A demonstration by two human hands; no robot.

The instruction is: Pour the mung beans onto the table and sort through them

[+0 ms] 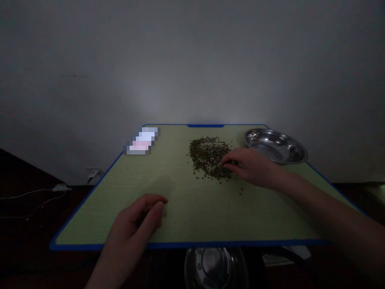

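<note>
A loose pile of small green and brown grains, like dried peppercorns or beans (209, 154), is spread over the light green tabletop (180, 216). My right hand (248, 164) reaches in from the right to the pile's near right edge. Its thumb and forefinger come together in a pinch at the grains; whatever lies between the tips is too small to make out. My left hand (135, 224) rests at the front left of the table, away from the pile. Its fingers are loosely curled with the thumb close to the forefinger, and nothing shows in them.
Right of the pile stands a shiny metal bowl (275, 146), partly behind my right hand. A blurred-out phone-like object (141, 141) lies at the back left. Below the blue front edge sits another metal bowl (215, 267). Cables and a white plug strip (61, 187) lie left, against the wall.
</note>
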